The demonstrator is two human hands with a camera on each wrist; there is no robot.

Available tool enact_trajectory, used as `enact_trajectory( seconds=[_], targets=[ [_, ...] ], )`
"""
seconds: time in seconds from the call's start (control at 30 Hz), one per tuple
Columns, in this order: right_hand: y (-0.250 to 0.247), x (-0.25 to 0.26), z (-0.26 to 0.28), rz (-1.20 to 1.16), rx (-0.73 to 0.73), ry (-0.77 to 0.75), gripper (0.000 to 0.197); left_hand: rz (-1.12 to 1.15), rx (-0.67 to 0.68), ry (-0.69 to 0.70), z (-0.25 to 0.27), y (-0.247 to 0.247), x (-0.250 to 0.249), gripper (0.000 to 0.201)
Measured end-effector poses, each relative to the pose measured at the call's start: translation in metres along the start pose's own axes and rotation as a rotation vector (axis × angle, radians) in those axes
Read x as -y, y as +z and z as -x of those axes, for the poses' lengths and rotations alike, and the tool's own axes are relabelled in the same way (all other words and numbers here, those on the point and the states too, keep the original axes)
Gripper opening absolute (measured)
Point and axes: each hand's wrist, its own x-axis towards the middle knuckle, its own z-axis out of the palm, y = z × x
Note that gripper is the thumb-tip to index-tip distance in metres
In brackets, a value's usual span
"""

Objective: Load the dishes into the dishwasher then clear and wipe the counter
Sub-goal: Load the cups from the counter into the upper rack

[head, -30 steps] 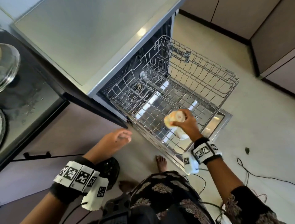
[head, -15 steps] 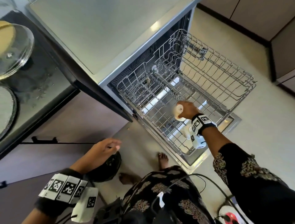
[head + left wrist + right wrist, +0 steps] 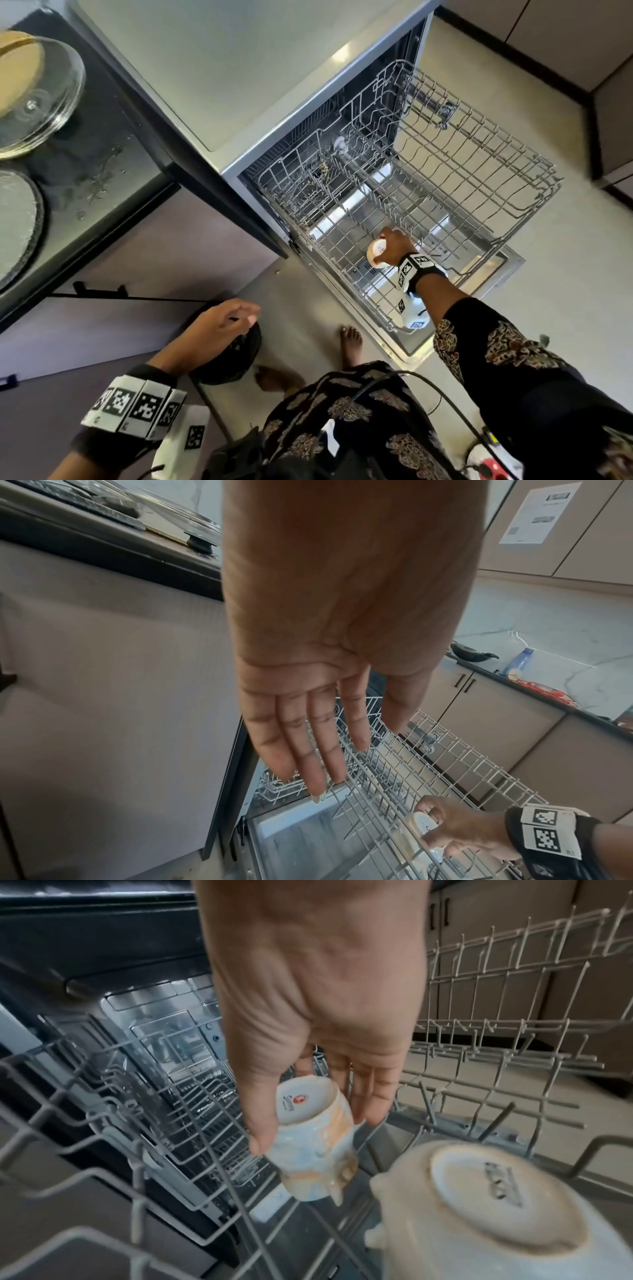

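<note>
The small glazed cup (image 3: 313, 1139) is hanging upside down, base up with a red mark on it, inside the pulled-out dishwasher rack (image 3: 479, 192), with the right hand (image 3: 318, 1010) pinching it between thumb and fingers just above the wire tines. Right beside it in the same rack a bigger cream mug (image 3: 493, 1204) is already sitting upside down, and the rest of the rack I can see is looking bare. The left hand (image 3: 219, 325) is just hovering near the cabinet front with fingers straight and loosely apart, gripping nothing, while up on the dark counter (image 3: 102, 164) a glass lid (image 3: 44, 99) is lying.
</note>
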Motion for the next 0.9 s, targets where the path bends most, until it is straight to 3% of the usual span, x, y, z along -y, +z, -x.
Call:
enact_trajectory(
  seconds=[0.13,0.27,0.33,0.5,0.7,0.9],
  targets=[
    [-0.006,-0.013,-0.001,-0.070,0.067,-0.005,0.071,0.001,0.000,0.013,-0.001,0.002,0.001,0.017],
    [-0.012,-0.028,-0.002,-0.246,0.028,0.031,0.057,-0.006,0.016,0.024,-0.001,0.000,0.002,0.017],
    [-0.014,-0.030,0.000,-0.281,0.032,0.027,0.059,-0.012,0.028,0.023,-0.003,-0.001,0.003,0.017],
    [0.001,-0.021,0.002,-0.109,0.086,-0.041,0.077,-0.013,0.056,0.022,-0.005,-0.002,0.003,0.016],
    [0.003,-0.012,0.001,0.078,0.029,0.038,0.060,-0.008,0.050,0.019,-0.008,-0.001,0.004,0.018],
    [-0.003,-0.009,0.006,0.193,0.102,0.093,0.070,0.005,0.043,0.016,-0.009,-0.004,0.009,0.015]
  ],
)
